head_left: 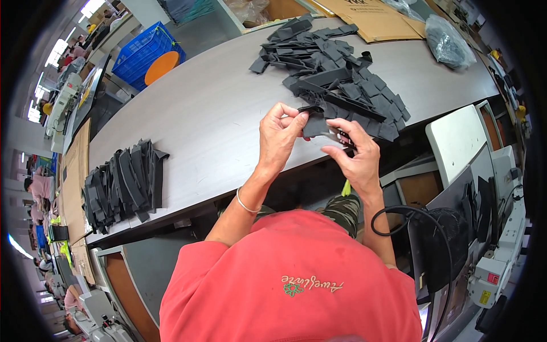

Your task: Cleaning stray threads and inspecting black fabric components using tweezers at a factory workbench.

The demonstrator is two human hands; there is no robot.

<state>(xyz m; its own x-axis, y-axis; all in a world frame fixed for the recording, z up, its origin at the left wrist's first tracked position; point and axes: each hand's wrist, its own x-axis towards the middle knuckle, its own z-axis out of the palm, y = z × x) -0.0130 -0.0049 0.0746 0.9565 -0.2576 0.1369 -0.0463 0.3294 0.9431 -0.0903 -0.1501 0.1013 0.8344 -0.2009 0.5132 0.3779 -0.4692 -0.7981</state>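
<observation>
1. Holding a small dark cut piece [315,124] between them, both hands work just above the near edge of the grey surface [211,119]; the left hand [279,137] pinches the piece's upper left corner between thumb and fingers, so its grip is closed on the piece.
2. The right hand [356,154] has its grip narrowed on a small pair of snips [337,135], whose metal tip lies against the lower right of the piece; how far the blades are parted cannot be told.
3. The piece hangs in the air, not resting on the surface, directly in front of the large heap of dark cut pieces [336,74] and well apart from the stacked pile of dark strips [122,182] on the person's left.
4. Risk: the blade tip sits close to the left fingertips, so a slip of either hand could nick a finger.
5. Risk: the left pinch takes only a corner, so the limp piece could twist or drop over the near edge toward the lap.
6. Risk: the heap lies just beyond the hands, and a forward nudge could drag loose pieces off the surface or mix the held one back in.
7. Farther off lie a flat cardboard sheet [370,20], a clear plastic bag [450,43] and a blue crate [145,51].
</observation>
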